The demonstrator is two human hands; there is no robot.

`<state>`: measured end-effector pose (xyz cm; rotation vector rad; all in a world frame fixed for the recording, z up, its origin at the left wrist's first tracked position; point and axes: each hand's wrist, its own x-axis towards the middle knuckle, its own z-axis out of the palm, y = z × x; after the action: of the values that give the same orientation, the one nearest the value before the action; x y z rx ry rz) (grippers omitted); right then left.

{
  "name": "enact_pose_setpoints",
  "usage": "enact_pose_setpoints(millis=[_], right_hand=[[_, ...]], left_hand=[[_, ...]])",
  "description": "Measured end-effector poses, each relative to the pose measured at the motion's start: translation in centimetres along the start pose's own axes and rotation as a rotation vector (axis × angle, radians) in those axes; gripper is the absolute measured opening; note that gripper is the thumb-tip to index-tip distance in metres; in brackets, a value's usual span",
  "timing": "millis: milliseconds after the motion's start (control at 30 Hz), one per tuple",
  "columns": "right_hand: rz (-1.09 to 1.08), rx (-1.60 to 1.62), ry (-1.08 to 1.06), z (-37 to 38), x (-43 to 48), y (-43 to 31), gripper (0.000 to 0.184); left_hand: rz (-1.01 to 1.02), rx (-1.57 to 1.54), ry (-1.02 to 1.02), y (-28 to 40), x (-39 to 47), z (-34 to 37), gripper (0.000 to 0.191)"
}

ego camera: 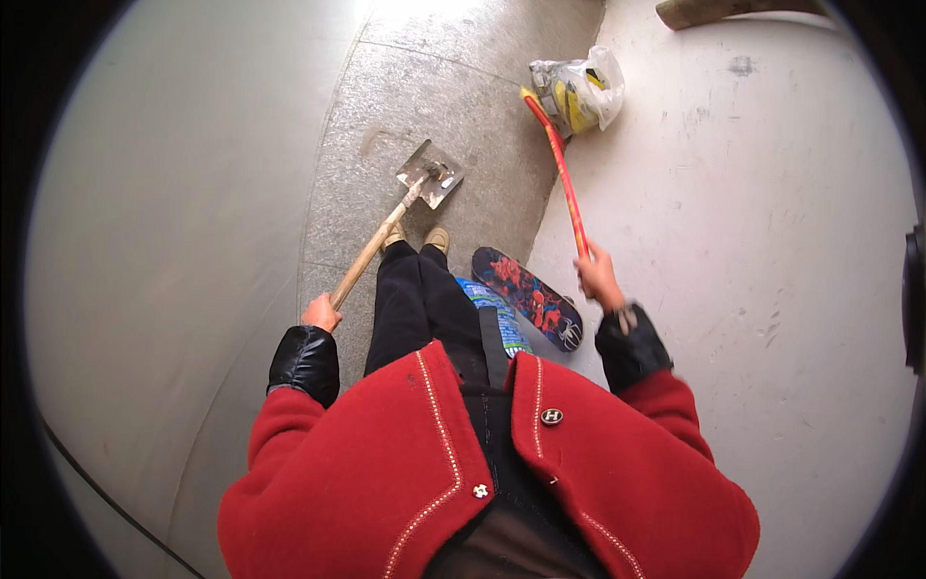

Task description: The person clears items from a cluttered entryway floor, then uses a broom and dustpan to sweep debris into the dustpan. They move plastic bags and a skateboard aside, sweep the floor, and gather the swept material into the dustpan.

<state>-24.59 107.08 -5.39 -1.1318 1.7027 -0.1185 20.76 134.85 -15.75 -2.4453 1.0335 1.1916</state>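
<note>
My left hand grips the upper end of a wooden handle on a small square-bladed metal shovel. The blade points away from me, just ahead of my shoes, with some pale and dark bits on it. In my right hand is a long red stick-like tool with a yellow far end; its exact kind cannot be told. That yellow end reaches a clear plastic bag with yellow and dark things inside, at the foot of the wall. Whether they touch is unclear.
A skateboard with a printed red figure leans or lies by the pale wall, right of my legs. Beside it is a blue printed bag. A brown pole-like piece shows at top right, and a dark cable at lower left.
</note>
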Motion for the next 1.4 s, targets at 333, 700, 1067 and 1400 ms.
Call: enact_pose_setpoints(millis=[333,700,1067,1400], right_hand=[[0.191,0.189,-0.316,-3.0,-11.7,2.4,0.062],[-0.115,-0.130,0.060,-0.3,-3.5,11.7,0.056],[0.131,0.422,0.052,5.9,-20.1,18.7,0.063],[0.188,0.623,0.077,10.6,-22.7,18.8,0.059]], left_hand=[[0.005,0.053,-0.012,5.3,-1.6,1.4,0.033],[0.081,0.106,0.008,3.7,-2.4,0.5,0.031],[0.209,0.251,0.050,-1.9,-2.5,4.0,0.028],[0.225,0.280,0.001,-4.8,-1.8,5.6,0.032]])
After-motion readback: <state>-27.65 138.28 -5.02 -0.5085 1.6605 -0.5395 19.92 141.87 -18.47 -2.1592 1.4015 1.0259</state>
